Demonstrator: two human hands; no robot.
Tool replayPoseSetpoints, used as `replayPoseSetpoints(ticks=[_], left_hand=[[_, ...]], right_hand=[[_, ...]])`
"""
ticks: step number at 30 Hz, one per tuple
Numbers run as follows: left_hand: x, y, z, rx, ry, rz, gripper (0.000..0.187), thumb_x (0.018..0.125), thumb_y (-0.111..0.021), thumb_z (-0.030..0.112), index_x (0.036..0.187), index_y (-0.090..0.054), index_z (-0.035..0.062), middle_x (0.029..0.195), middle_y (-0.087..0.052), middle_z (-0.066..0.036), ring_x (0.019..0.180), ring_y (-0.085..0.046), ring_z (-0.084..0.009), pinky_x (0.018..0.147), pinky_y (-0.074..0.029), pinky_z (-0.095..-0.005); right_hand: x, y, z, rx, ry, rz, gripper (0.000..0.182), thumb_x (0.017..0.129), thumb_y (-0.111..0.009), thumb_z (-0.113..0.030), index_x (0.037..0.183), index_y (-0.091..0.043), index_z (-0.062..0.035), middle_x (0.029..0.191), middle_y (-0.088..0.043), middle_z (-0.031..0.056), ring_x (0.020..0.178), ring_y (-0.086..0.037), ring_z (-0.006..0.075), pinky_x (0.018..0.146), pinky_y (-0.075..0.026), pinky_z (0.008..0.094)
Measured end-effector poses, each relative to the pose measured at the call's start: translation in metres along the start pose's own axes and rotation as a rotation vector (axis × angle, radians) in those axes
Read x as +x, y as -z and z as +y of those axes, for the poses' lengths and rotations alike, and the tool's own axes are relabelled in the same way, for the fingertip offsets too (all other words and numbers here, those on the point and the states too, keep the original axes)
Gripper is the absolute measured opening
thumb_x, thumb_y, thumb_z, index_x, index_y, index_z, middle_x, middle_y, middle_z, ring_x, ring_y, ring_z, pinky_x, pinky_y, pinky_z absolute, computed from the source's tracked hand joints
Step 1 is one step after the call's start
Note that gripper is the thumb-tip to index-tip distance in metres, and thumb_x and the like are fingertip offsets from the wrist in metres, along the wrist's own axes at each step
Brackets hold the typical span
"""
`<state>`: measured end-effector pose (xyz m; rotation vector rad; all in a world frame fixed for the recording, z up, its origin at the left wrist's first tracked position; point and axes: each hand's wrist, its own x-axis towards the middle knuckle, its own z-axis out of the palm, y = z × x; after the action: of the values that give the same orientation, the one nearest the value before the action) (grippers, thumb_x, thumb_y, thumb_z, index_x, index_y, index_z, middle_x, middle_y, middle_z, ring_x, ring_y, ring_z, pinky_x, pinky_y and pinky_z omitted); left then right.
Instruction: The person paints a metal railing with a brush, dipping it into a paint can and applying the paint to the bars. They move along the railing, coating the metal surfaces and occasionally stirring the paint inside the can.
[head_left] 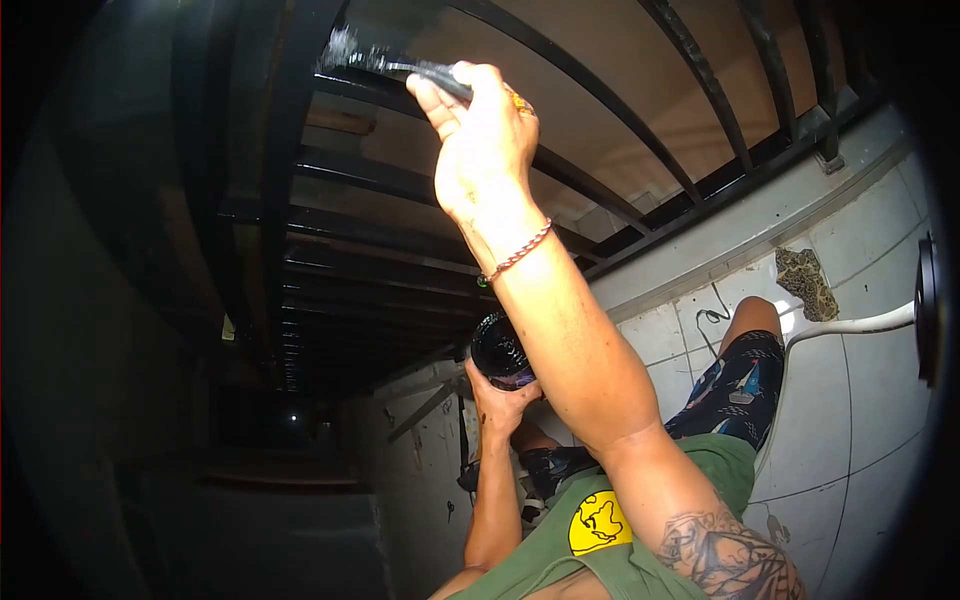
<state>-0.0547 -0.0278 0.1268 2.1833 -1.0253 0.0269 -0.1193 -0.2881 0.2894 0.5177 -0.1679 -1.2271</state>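
Gripping brush (385, 60) in right hand (485, 140), against black railing (300, 120)

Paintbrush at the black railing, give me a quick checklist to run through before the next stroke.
1. Grip on paintbrush: right hand closed around the handle, ok.
2. Bristles against the black railing bar: tip sits at the bar, ok.
3. Paint load on bristles: cannot tell, blurred.
4. Paint container: held up by left hand below the brush arm, ok.
5. Container level: tilted toward the camera, contents not visible, cannot tell.
6. Floor tiles covered against drips: bare, not ok.
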Motion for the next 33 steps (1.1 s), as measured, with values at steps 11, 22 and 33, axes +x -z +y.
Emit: replayPoseSetpoints(ticks=[11,22,33], left_hand=[[0.001,-0.004,0.004,-0.071,0.095,0.019,0.097,0.049,-0.089,0.017,0.129,-0.036,-0.0006,0.121,-0.050,-0.015,0.109,-0.052,-0.0243,0.096,-0.043,-0.0370],[0.000,-0.002,-0.006,-0.090,0.064,0.008,0.097,0.050,-0.089,0.019,0.129,-0.037,-0.0007,0.122,-0.050,-0.015,0.110,-0.053,-0.0251,0.096,-0.043,-0.0372],[-0.003,0.000,-0.003,-0.063,0.084,-0.029,0.086,0.060,-0.088,0.021,0.125,-0.037,-0.0016,0.119,-0.052,-0.017,0.111,-0.052,-0.0250,0.097,-0.042,-0.0371]], right_hand=[[0.004,-0.029,-0.008,-0.449,0.161,0.049,0.012,0.082,-0.057,-0.001,0.074,-0.056,0.0080,0.067,-0.060,0.0129,0.058,-0.066,0.0212,0.059,-0.061,0.0316],[0.008,-0.022,-0.010,-0.221,0.128,0.076,0.011,0.083,-0.056,-0.003,0.077,-0.055,0.0067,0.080,-0.061,0.0163,0.067,-0.069,0.0283,0.065,-0.060,0.0291],[-0.017,0.003,-0.026,-0.296,0.184,0.004,0.012,0.085,-0.054,-0.003,0.078,-0.057,0.0063,0.080,-0.060,0.0137,0.066,-0.066,0.0218,0.064,-0.061,0.0315]])
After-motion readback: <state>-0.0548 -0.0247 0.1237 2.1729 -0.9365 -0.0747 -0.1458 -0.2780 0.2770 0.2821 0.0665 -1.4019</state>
